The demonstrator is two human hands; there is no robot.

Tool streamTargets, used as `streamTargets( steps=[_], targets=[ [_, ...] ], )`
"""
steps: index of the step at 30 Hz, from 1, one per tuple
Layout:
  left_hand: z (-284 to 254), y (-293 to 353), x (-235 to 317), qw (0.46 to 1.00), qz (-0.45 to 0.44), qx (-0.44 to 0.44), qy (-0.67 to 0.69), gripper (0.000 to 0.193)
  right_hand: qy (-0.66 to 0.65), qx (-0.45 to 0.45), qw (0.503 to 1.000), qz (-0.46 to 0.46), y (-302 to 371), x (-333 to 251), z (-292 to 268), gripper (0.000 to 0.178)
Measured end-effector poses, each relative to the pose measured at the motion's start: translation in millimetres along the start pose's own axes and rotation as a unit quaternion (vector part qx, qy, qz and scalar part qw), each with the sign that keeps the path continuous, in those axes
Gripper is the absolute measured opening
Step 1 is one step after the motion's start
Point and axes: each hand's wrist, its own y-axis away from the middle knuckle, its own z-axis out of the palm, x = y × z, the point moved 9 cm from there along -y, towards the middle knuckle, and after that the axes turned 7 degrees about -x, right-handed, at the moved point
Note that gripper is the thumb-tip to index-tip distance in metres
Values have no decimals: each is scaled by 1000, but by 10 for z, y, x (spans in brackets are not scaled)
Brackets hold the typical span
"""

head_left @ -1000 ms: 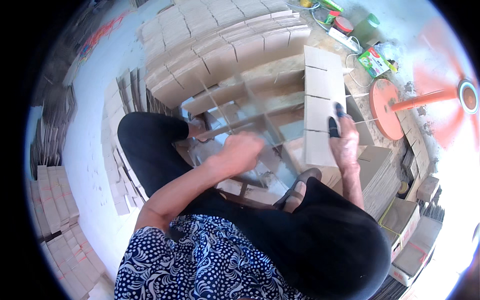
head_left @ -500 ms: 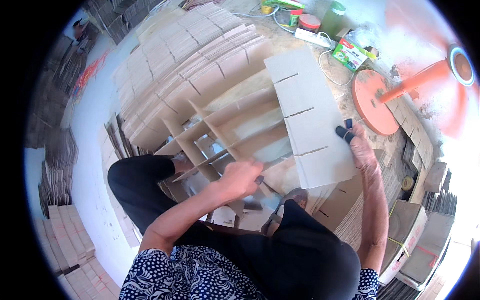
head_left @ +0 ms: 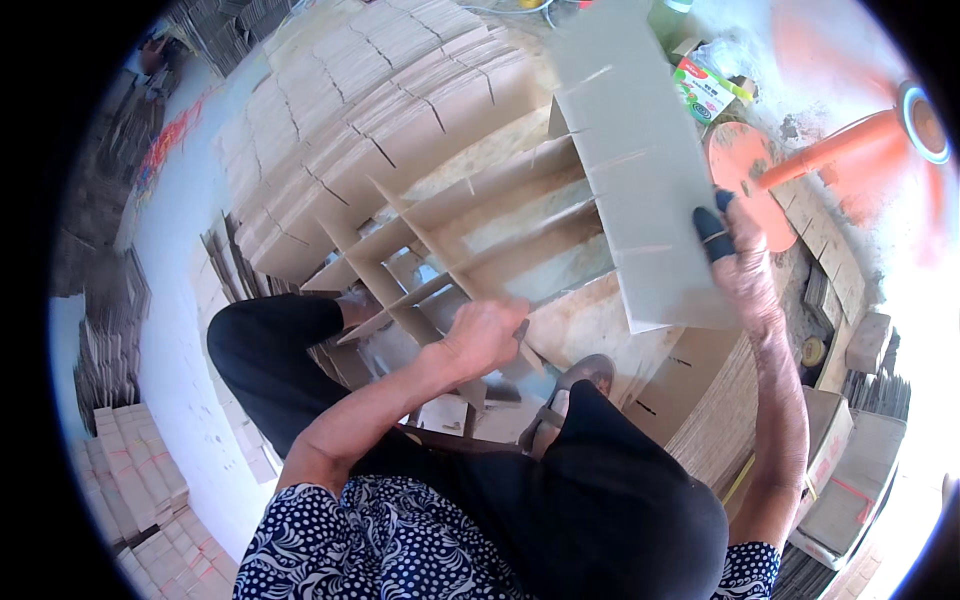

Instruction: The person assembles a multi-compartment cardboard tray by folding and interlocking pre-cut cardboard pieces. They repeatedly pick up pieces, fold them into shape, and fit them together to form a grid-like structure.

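My right hand (head_left: 745, 262), with dark finger covers on some fingertips, grips the right edge of a slotted cardboard sheet (head_left: 640, 170). The sheet is raised and blurred by motion. Its left edge meets or overlaps the right ends of crossed strips in a cardboard divider grid (head_left: 500, 215); whether the slots engage is unclear. My left hand (head_left: 485, 338) is closed at the near side of the grid, apparently pinching one of its strips. A dark cover shows on one of its fingers, and the fingertips are partly hidden.
Stacked slotted cardboard sheets (head_left: 370, 110) lie behind the grid, with another stack (head_left: 700, 400) beside my right knee. An orange fan (head_left: 830, 155) stands at the right, near a green-and-white box (head_left: 703, 92). Cartons (head_left: 855, 480) sit at the lower right.
My right hand has moved up and right, carrying the slotted sheet with it and tilting it. My left hand stays at nearly the same spot by the grid.
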Motion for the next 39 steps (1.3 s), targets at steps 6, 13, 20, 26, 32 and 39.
streamTargets(
  steps=[6,13,20,26,32,39],
  targets=[
    [-52,42,6,999,22,39,25,12,36,-114,991,-55,103,-536,507,56],
    [-64,53,-30,998,17,42,36,10,32,-201,978,-39,17,-717,808,78],
    [-78,41,-35,1000,7,16,12,18,48,-205,976,-52,-75,-801,865,52],
    [-26,23,-80,999,21,8,28,19,29,-187,979,-72,-108,-800,851,77],
    [-52,59,-89,999,30,5,36,20,30,-194,979,-54,-76,-713,982,77],
    [-67,65,-65,999,34,15,31,19,61,-237,968,-58,-48,-750,1217,61]
  ],
)
